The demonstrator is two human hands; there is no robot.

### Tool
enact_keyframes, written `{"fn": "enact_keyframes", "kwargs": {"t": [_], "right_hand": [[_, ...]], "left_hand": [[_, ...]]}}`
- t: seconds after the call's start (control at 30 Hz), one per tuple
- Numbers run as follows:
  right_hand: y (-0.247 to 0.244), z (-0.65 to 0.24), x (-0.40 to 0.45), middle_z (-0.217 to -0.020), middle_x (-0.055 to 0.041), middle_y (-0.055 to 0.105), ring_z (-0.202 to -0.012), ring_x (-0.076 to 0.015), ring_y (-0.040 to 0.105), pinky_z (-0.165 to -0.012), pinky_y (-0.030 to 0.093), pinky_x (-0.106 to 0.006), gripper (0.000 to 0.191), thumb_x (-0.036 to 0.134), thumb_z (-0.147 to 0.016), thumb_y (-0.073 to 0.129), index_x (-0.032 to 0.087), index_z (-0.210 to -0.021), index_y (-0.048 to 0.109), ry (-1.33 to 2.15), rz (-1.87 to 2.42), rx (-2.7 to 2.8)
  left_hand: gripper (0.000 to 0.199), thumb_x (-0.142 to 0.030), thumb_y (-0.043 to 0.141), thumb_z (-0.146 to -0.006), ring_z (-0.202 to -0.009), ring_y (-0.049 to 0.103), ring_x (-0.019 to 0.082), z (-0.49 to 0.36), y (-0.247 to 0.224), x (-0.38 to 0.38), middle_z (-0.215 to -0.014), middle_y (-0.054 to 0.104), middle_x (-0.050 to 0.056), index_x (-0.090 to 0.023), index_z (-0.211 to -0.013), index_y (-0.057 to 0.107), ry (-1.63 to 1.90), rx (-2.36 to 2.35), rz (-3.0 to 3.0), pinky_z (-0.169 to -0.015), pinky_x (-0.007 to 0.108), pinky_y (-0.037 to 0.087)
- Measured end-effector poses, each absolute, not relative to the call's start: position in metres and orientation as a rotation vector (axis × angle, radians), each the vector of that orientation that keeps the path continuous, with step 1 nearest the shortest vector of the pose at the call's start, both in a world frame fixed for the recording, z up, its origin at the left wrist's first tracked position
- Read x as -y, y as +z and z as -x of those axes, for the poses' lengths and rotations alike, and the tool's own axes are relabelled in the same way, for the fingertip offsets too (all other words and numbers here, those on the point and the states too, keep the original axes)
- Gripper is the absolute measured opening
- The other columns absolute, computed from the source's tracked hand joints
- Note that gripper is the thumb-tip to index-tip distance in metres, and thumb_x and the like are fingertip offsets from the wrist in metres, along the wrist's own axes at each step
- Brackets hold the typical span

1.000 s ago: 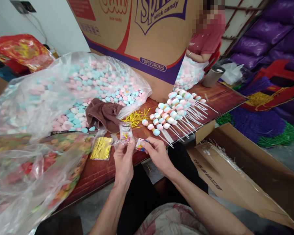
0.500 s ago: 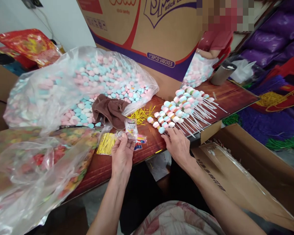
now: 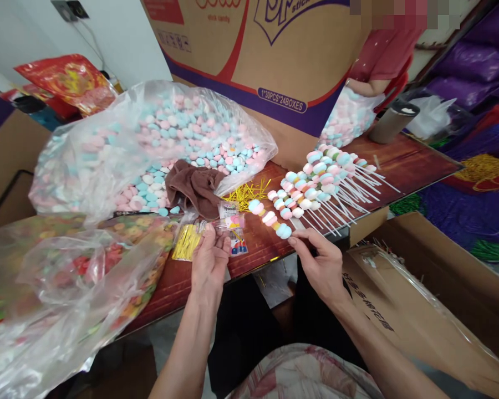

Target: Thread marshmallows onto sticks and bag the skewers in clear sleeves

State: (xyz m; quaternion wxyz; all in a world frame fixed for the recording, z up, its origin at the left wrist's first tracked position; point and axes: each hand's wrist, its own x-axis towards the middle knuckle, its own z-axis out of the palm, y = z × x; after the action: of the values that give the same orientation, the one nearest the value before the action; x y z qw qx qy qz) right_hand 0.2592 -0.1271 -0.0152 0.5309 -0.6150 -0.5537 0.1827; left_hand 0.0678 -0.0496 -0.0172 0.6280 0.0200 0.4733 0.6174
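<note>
My right hand (image 3: 318, 263) pinches the lower end of a marshmallow stick (image 3: 269, 218), threaded with pink, white and blue pieces and orange bits between, just above the table. Beside it lies a pile of similar marshmallow sticks (image 3: 330, 173), their white sticks pointing right. My left hand (image 3: 210, 257) is closed on a small clear printed bag (image 3: 233, 219), whose end sticks out past the fingers. Under and left of that hand is a packet of gold twist ties (image 3: 185, 243). Loose gold twist ties (image 3: 246, 194) are scattered behind, next to a brown cloth (image 3: 195, 188).
A large clear bag of marshmallows (image 3: 166, 130) spreads across the table's back left. Another bag of colourful sweets (image 3: 79, 277) fills the near left. Behind stands a big carton (image 3: 249, 61); an open cardboard box (image 3: 403, 293) is at right. A person in red (image 3: 382, 61) sits beyond.
My right hand has lifted one marshmallow stick away from the pile, drawing it toward me. The left hand keeps its hold on the clear bag. The view has shifted slightly.
</note>
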Motion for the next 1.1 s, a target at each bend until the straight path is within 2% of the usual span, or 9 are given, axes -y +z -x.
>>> {"fn": "enact_keyframes", "kwargs": {"t": [0.2,0.3,0.43,0.6,0.77,0.9,1.1], "right_hand": [[-0.013,-0.265,0.134,-0.083,-0.0043,0.069,-0.077,-0.0174,0.064,-0.073,0.05,-0.031,0.01,0.019,-0.093,0.057,0.022,-0.09,0.067,0.361,1.365,1.524],[-0.014,-0.273,0.134,-0.086,-0.0054,0.07,-0.081,-0.0185,0.065,-0.077,0.051,-0.033,0.011,0.018,-0.093,0.058,0.022,-0.092,0.068,0.326,1.37,1.665],[-0.011,-0.277,0.135,-0.085,-0.0048,0.068,-0.08,-0.0175,0.064,-0.075,0.05,-0.032,0.012,0.019,-0.094,0.056,0.023,-0.09,0.067,0.404,1.344,1.72],[-0.012,-0.264,0.134,-0.08,-0.0031,0.064,-0.073,-0.0154,0.06,-0.069,0.048,-0.029,0.014,0.02,-0.096,0.054,0.022,-0.086,0.064,0.528,1.369,1.606],[-0.014,-0.255,0.134,-0.08,-0.0037,0.062,-0.075,-0.0162,0.059,-0.07,0.047,-0.03,0.016,0.022,-0.097,0.051,0.021,-0.086,0.063,0.518,1.373,1.592],[-0.013,-0.255,0.134,-0.079,-0.0038,0.061,-0.072,-0.0158,0.057,-0.069,0.046,-0.029,0.018,0.022,-0.097,0.049,0.021,-0.087,0.064,0.534,1.397,1.643],[-0.009,-0.249,0.137,-0.072,-0.0014,0.058,-0.067,-0.0146,0.054,-0.066,0.042,-0.027,0.024,0.023,-0.097,0.048,0.02,-0.076,0.06,0.696,1.492,1.581]], "left_hand": [[0.011,-0.022,0.074,-0.082,-0.063,0.063,0.008,-0.068,-0.021,0.046,-0.063,0.064,-0.002,-0.017,-0.076,0.066,1.399,-1.096,-0.05,-0.064,0.018,0.051],[0.02,-0.026,0.083,-0.073,-0.061,0.064,0.008,-0.066,-0.024,0.045,-0.065,0.066,-0.002,-0.016,-0.078,0.066,1.405,-1.07,-0.169,-0.063,0.019,0.052],[0.033,-0.031,0.089,-0.061,-0.069,0.067,0.011,-0.066,-0.026,0.046,-0.078,0.071,0.0,-0.016,-0.076,0.064,1.373,-0.961,-0.408,-0.066,0.022,0.054],[0.033,-0.034,0.088,-0.063,-0.074,0.067,0.011,-0.076,-0.026,0.051,-0.083,0.071,-0.001,-0.017,-0.078,0.064,1.388,-0.927,-0.526,-0.07,0.024,0.056],[0.032,-0.036,0.085,-0.066,-0.072,0.066,0.009,-0.081,-0.028,0.052,-0.078,0.068,-0.003,-0.017,-0.075,0.06,1.47,-0.925,-0.489,-0.078,0.027,0.055],[0.036,-0.037,0.086,-0.065,-0.076,0.068,0.012,-0.084,-0.031,0.052,-0.082,0.069,-0.002,-0.018,-0.077,0.059,1.458,-0.928,-0.497,-0.076,0.026,0.055],[0.036,-0.036,0.086,-0.065,-0.07,0.066,0.008,-0.088,-0.038,0.052,-0.079,0.067,-0.006,-0.019,-0.078,0.057,1.605,-0.949,-0.386,-0.069,0.022,0.053]]}}
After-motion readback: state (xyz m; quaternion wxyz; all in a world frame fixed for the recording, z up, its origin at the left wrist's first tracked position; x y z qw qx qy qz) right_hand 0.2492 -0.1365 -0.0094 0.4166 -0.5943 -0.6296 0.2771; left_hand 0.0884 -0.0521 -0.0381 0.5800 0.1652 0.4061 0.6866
